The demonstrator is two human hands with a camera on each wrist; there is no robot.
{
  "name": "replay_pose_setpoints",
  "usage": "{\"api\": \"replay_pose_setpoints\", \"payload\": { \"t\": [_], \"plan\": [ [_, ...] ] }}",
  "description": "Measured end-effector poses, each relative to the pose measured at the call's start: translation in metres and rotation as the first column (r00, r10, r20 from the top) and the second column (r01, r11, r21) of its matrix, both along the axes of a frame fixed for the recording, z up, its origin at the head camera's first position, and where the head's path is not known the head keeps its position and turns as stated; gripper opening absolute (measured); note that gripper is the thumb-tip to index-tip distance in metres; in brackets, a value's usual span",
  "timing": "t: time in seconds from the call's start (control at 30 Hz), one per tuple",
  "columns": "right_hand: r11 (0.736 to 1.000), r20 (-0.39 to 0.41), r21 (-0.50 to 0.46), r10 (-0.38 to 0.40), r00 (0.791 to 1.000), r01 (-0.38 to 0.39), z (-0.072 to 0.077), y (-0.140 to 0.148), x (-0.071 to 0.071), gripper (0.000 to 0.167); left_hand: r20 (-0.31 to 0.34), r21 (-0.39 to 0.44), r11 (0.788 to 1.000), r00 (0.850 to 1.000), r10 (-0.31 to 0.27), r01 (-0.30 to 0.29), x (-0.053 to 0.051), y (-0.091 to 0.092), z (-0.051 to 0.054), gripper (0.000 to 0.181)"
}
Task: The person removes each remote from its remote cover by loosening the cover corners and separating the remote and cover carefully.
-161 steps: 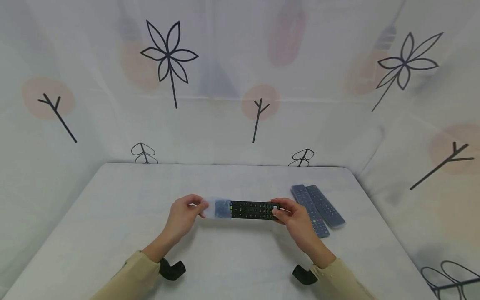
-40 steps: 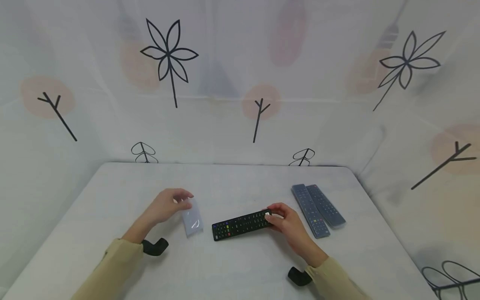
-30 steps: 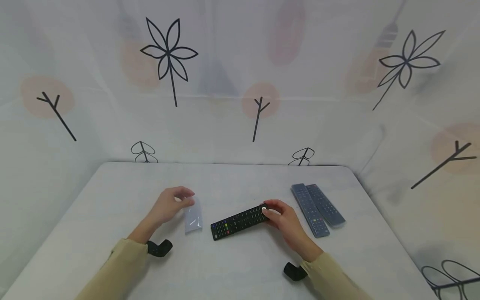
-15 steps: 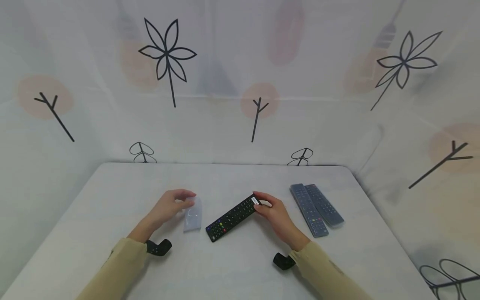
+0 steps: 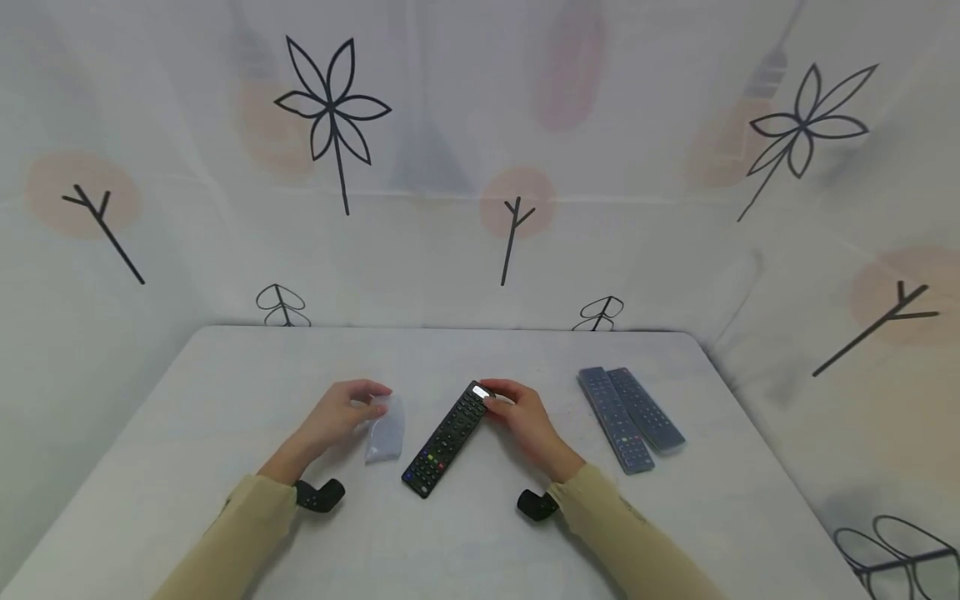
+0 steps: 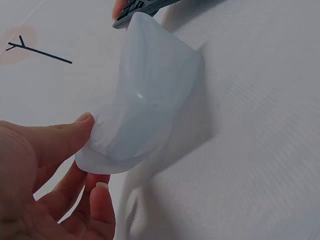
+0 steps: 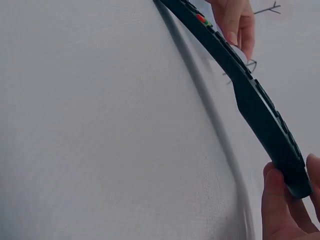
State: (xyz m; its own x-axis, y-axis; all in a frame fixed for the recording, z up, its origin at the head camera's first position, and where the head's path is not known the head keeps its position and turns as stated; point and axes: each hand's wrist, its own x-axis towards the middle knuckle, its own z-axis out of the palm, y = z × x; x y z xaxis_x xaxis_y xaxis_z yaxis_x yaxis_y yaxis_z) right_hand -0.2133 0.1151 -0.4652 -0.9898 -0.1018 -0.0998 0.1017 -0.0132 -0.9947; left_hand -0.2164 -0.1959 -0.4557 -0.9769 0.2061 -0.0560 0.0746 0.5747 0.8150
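So the surface is a white tabletop (image 5: 480, 354) with rounded far corners, its far edge right by a pale wall covering (image 5: 450, 250) printed with black line-drawn flowers (image 5: 330, 107), twigs (image 5: 513, 227) and soft peach blobs. Up close in the wrist views, the surface has a fine, cloth-like weave.

Around the middle, the person's right hand (image 5: 528, 421) has the far end of a long black plastic remote control (image 5: 448, 440) pinched between thumb and fingers. The remote slants, its other end pointing toward the near left corner, with a few coloured buttons down there. The gripped end is clearly up off the surface; can't tell if the low end touches.

Just left of it, the left hand (image 5: 341, 412) pinches the top of a limp, translucent pale-blue plastic sleeve (image 5: 386, 429), which hangs toward the near edge and throws a shadow.

Over toward the right edge, nearer the far right corner, a blue-grey remote with coloured buttons (image 5: 617, 421) lies close beside a second blue-grey remote (image 5: 647, 410). Khaki cuffs (image 5: 258, 508) on both arms, black wrist gadgets (image 5: 320, 496) poking out.
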Motion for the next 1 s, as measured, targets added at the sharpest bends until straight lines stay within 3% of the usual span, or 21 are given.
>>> {"api": "replay_pose_setpoints", "payload": {
  "t": [0.43,0.63,0.87,1.0],
  "plan": [
    [0.993,-0.03,0.025,0.116,0.993,-0.115,-0.003,-0.026,-0.015,0.051,-0.016,0.017,0.999,0.999,0.036,-0.036,-0.001,0.004,0.0,0.03],
    [0.991,-0.04,0.099,0.092,0.995,-0.087,-0.003,-0.034,-0.019,0.05,-0.007,0.003,0.999,0.999,0.045,-0.045,-0.002,0.006,0.0,0.031],
    [0.986,-0.014,0.03,0.164,0.986,-0.164,-0.003,-0.041,-0.019,0.047,-0.005,0.008,0.999,0.999,0.053,-0.053,-0.002,0.008,0.0,0.029],
    [0.984,-0.007,0.068,0.166,0.986,-0.165,-0.003,-0.045,-0.017,0.045,-0.002,0.002,0.999,0.999,0.052,-0.052,-0.001,0.008,-0.002,0.029]
  ]
}}
